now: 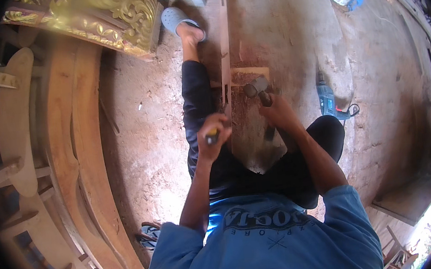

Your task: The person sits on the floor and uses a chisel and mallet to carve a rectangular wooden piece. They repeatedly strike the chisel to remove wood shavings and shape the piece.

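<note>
My left hand (216, 138) is wrapped round a chisel (212, 136) with a yellow and black handle. Its blade end points at a slot in a long narrow wooden beam (224, 45); whether it touches the wood is hard to see. In my right hand (277, 112) is a hammer (256, 86), its heavy grey head raised just right of the beam. The beam runs away from me between my legs. A second slot shows near its far end. Beneath it lies a pale wood block (251, 74) with reddish shavings around.
To the right a blue-green power drill (327, 99) lies on the floor with its cord. Gold-painted carved wood (111, 20) stands at the far left, near my clog (174, 19). Long planks (89, 146) and shaped wooden parts (17, 122) line the left side. Sandals (149, 235) lie beside me.
</note>
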Motion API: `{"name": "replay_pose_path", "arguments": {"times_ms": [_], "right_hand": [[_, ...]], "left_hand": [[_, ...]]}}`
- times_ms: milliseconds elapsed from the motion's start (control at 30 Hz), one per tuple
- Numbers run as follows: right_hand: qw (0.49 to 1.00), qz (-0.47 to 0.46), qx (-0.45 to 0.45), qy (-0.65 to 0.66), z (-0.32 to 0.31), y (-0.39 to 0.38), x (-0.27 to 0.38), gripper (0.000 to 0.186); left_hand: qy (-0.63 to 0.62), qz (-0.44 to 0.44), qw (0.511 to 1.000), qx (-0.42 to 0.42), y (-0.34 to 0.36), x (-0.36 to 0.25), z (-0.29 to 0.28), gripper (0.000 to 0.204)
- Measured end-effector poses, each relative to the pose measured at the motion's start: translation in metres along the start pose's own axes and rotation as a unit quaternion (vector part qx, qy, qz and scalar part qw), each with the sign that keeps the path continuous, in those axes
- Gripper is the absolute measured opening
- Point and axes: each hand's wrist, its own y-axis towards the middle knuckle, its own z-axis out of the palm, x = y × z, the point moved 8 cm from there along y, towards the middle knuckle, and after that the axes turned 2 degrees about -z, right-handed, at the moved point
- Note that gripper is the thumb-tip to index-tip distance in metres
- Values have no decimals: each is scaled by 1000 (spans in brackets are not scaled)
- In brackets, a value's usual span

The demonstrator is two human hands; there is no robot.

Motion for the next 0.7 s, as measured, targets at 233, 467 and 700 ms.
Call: {"name": "replay_pose_path", "arguments": {"times_ms": [233, 467, 700], "right_hand": [[999, 22, 22, 45, 9, -2, -2, 14], [1000, 24, 5, -9, 6, 0, -14, 16], [1000, 10, -1, 23, 4, 2, -13, 19]], "left_hand": [[218, -56, 974, 37, 5, -17, 1, 19], [241, 41, 962, 118, -1, -26, 8, 23], [487, 83, 761, 421, -42, 23, 22, 53]]}}
